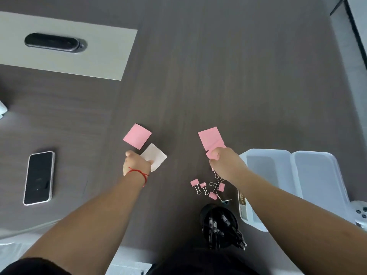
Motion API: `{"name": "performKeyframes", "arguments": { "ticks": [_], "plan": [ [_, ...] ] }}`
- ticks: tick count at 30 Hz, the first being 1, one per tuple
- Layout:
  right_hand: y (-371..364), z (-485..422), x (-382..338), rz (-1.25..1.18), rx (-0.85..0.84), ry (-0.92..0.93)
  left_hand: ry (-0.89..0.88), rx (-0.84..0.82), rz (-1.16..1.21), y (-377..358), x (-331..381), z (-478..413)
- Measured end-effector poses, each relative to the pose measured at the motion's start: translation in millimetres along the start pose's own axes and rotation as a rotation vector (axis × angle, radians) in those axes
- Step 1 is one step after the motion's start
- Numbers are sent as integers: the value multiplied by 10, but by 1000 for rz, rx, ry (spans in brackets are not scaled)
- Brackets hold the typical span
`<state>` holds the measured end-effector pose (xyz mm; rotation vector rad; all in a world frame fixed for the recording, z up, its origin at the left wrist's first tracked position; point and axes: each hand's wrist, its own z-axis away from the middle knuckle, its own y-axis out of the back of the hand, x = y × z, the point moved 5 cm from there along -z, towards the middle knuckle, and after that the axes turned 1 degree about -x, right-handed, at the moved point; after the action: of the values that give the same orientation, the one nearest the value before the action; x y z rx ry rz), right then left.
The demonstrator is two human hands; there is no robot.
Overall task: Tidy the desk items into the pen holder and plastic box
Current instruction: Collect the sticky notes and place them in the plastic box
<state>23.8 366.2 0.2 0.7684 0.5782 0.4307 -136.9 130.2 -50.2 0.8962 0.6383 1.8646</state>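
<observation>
My left hand [136, 163], with a red thread at the wrist, pinches the near corner of a pale cream sticky note [155, 156] lying on the desk. Just beyond it lies a pink sticky note [137, 136]. My right hand [223, 162] grips the near edge of a pink sticky-note pad [211, 138]. Several pink binder clips [208, 187] lie scattered below my right hand. A black pen holder [219, 225] full of pens stands near the front edge. An open clear plastic box [260, 165] with its lid [317, 175] folded out sits at the right.
A black phone [38, 178] lies at the left. A white panel with a black oval grommet [54, 42] sits at the back left. A small box with a printed label [241, 199] lies beside the plastic box. A white game controller [360, 213] shows at the right edge.
</observation>
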Motion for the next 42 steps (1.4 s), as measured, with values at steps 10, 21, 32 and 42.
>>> {"name": "performKeyframes", "arguments": {
  "ticks": [10, 21, 32, 42],
  "plan": [
    [55, -502, 6, 223, 90, -138, -49, -126, -109, 1, 43, -408],
    [-64, -645, 234, 304, 42, -308, -61, 161, 23, 481, 147, -799],
    [518, -808, -67, 198, -98, -141, -87, 49, 14, 410, 221, -883],
    [78, -889, 62, -212, 126, -418, -127, 27, 167, 141, 37, -389]
  ]
}}
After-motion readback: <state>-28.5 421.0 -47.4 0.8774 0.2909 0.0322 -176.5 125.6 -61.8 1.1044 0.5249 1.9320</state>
